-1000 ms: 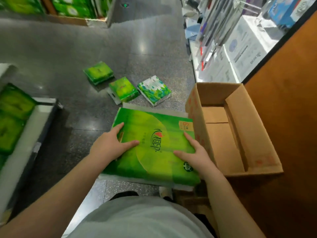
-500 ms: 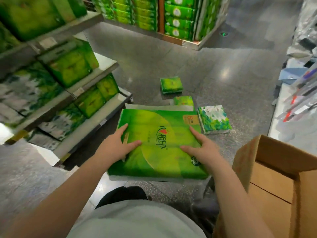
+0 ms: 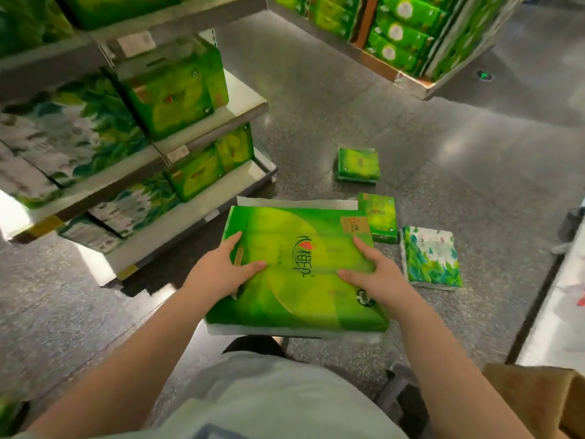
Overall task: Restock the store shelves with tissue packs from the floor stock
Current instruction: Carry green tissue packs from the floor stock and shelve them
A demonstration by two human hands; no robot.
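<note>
The person is holding a large flat green plastic-wrapped tissue pack (image 3: 297, 270) level in front of the body, above the grey speckled floor (image 3: 443, 137). The left hand (image 3: 218, 272) and right hand (image 3: 376, 277) are clamping its 2 sides, thumbs lying across the top, likely to keep the soft bundle from sagging. The metal store shelves (image 3: 221, 118) are standing just to the left, partly stocked. 3 smaller tissue packs (image 3: 357, 166) are lying on the floor beyond.
</note>
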